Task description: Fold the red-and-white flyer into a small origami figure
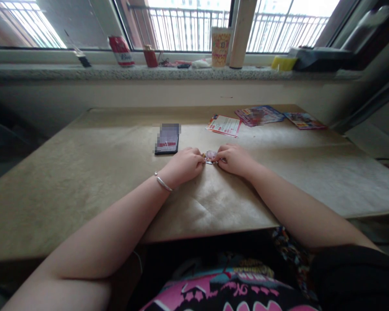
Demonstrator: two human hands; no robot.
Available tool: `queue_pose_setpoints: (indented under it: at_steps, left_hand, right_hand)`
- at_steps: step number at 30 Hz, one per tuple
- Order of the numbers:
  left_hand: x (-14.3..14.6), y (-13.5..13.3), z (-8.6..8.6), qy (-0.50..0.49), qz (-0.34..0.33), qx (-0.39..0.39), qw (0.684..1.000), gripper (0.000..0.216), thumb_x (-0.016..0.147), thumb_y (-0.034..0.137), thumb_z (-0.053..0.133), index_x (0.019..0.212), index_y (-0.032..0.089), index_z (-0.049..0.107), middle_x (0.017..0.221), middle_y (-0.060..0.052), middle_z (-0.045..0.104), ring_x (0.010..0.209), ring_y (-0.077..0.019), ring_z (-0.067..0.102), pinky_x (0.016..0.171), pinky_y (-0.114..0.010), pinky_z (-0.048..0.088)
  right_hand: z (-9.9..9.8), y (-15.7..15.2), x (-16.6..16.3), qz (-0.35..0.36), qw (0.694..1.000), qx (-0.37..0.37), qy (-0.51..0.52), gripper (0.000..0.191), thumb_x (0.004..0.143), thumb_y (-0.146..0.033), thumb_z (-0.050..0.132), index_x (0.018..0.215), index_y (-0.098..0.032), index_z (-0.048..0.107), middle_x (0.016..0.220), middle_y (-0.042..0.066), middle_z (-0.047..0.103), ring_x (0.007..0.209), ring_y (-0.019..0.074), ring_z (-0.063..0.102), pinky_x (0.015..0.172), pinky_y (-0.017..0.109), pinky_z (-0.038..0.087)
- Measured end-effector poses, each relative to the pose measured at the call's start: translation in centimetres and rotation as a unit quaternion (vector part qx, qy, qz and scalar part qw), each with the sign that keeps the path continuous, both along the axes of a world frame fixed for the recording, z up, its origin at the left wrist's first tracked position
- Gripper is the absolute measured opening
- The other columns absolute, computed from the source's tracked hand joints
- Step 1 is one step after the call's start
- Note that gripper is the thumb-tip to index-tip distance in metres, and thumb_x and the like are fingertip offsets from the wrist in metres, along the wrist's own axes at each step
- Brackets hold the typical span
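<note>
Between my hands, low over the tabletop, is a small, flat, colourful piece (210,154) that looks like printed paper or a sticker; its exact kind is too small to make out. My left hand (189,164), with a silver bangle at the wrist, pinches its left side with curled fingers. On the other side, my right hand (231,160) grips the right edge between thumb and fingers. The fingers partly cover the piece. Just beyond my left hand lies a dark phone (167,139) with its screen lit.
A white printed card (224,125) and colourful leaflets (259,115) lie toward the table's far right, with another leaflet (304,120) beside them. Along the granite windowsill (181,74) stand a red can (121,51), a red bottle (150,57), a patterned cup (221,47) and a yellow item (283,64).
</note>
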State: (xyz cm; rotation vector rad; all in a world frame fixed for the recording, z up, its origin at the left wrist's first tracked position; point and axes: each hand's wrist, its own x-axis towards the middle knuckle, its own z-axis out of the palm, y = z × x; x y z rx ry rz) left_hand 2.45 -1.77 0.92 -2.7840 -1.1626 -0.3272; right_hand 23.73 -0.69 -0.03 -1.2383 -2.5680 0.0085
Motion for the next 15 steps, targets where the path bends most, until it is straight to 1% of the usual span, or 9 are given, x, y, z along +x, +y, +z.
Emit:
queue_pose_setpoints:
  at_steps: [3, 9, 12, 15]
  left_hand:
    - [0.09, 0.03, 0.13, 0.0, 0.003, -0.014, 1.0, 0.026, 0.087, 0.019, 0.049, 0.089, 0.015, 0.075, 0.09, -0.009, 0.067, 0.085, -0.0179, 0.061, 0.084, -0.03, 0.05]
    - [-0.64, 0.42, 0.13, -0.005, -0.025, -0.036, 0.999, 0.028, 0.087, 0.018, 0.048, 0.095, 0.016, 0.075, 0.093, -0.007, 0.069, 0.085, -0.0172, 0.062, 0.084, -0.029, 0.049]
    - [-0.66, 0.43, 0.07, -0.003, -0.029, -0.032, 0.999, 0.028, 0.087, 0.018, 0.047, 0.092, 0.016, 0.075, 0.092, -0.008, 0.068, 0.084, -0.0172, 0.062, 0.083, -0.029, 0.049]
    - [-0.4, 0.36, -0.04, -0.007, -0.017, -0.018, 1.0, 0.028, 0.087, 0.019, 0.047, 0.088, 0.015, 0.074, 0.09, -0.009, 0.067, 0.083, -0.0178, 0.061, 0.082, -0.03, 0.05]
  right_hand:
    - [0.13, 0.09, 0.16, 0.006, 1.0, -0.002, 0.002, 0.027, 0.081, -0.018, 0.054, 0.095, -0.024, 0.076, 0.093, 0.006, 0.07, 0.086, 0.0188, 0.061, 0.079, 0.029, 0.041]
    - [-0.01, 0.36, 0.87, 0.027, 0.999, 0.011, 0.019, 0.026, 0.079, -0.017, 0.055, 0.091, -0.024, 0.077, 0.089, 0.004, 0.072, 0.081, 0.0178, 0.063, 0.077, 0.029, 0.042]
    - [-0.16, 0.38, 0.68, 0.021, 0.999, 0.025, 0.018, 0.024, 0.078, -0.018, 0.056, 0.088, -0.024, 0.077, 0.088, 0.004, 0.072, 0.081, 0.0189, 0.062, 0.078, 0.03, 0.042]
    - [-0.16, 0.44, 0.45, 0.015, 0.999, 0.028, 0.016, 0.023, 0.077, -0.019, 0.058, 0.087, -0.025, 0.078, 0.086, 0.004, 0.072, 0.082, 0.0201, 0.061, 0.077, 0.031, 0.042]
